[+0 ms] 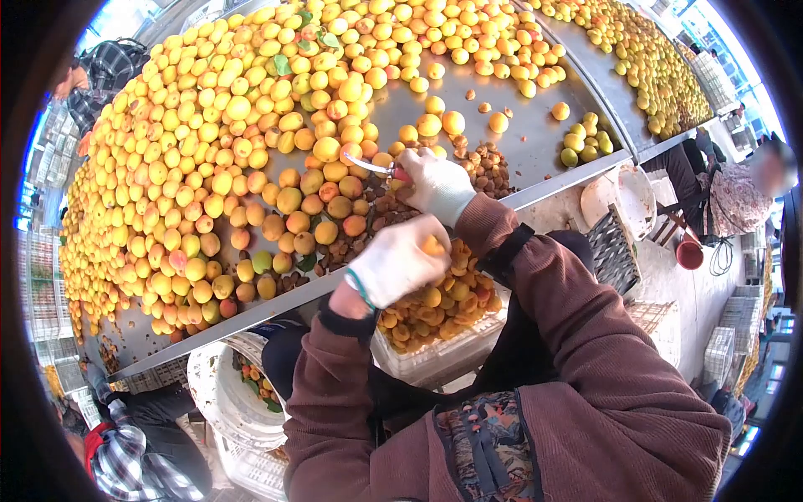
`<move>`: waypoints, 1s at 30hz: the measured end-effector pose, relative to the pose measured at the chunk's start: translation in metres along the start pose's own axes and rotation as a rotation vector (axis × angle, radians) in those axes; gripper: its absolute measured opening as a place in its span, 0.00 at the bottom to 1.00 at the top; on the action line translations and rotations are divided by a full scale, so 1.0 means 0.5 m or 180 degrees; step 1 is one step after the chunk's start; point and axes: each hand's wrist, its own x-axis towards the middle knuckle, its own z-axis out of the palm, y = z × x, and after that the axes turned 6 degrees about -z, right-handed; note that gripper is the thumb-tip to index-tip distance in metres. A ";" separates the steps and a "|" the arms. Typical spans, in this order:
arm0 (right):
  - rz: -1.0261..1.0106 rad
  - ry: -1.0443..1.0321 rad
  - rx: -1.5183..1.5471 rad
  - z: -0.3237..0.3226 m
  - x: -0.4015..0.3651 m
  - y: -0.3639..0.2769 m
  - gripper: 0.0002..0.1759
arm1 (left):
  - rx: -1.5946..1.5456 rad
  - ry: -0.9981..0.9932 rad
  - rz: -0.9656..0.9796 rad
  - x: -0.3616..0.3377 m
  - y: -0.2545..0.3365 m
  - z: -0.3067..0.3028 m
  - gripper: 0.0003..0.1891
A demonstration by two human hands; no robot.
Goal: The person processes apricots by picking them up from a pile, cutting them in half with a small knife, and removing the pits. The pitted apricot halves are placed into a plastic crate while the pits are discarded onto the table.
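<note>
My right hand, in a white glove, is closed around the red handle of a small knife; its curved blade points left over the apricots. Nearer to me, my left hand, also gloved and somewhat blurred, is closed on an apricot, mostly hidden by the fingers. Below the left hand stands a white crate heaped with pitted apricot halves. Brown apricot pits lie in a pile beside my right hand. Whole apricots cover much of the metal table.
A raised metal rim runs along the table's near edge. At lower left stands a white bucket with some fruit inside. Co-workers sit at left and right. A dark woven basket is right of my knee.
</note>
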 end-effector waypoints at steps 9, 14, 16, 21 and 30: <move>0.0298 0.0605 0.2628 -0.068 -0.012 -0.034 0.25 | -0.3020 0.1378 -0.1146 -0.011 0.009 -0.024 0.18; -0.0004 0.0487 0.3378 -0.071 -0.064 -0.082 0.24 | -0.3823 0.1295 0.0058 -0.011 -0.005 -0.007 0.21; -0.0062 0.0574 0.3066 -0.073 -0.075 -0.080 0.22 | -0.3187 0.1695 -0.0183 -0.016 0.003 -0.016 0.18; -0.0037 0.0135 0.3594 -0.124 -0.103 -0.077 0.17 | -0.3107 0.1871 -0.0132 -0.026 0.025 -0.033 0.18; -0.0475 -0.0149 0.3081 -0.129 -0.116 -0.079 0.20 | -0.3159 0.1455 0.0340 -0.020 -0.002 -0.035 0.17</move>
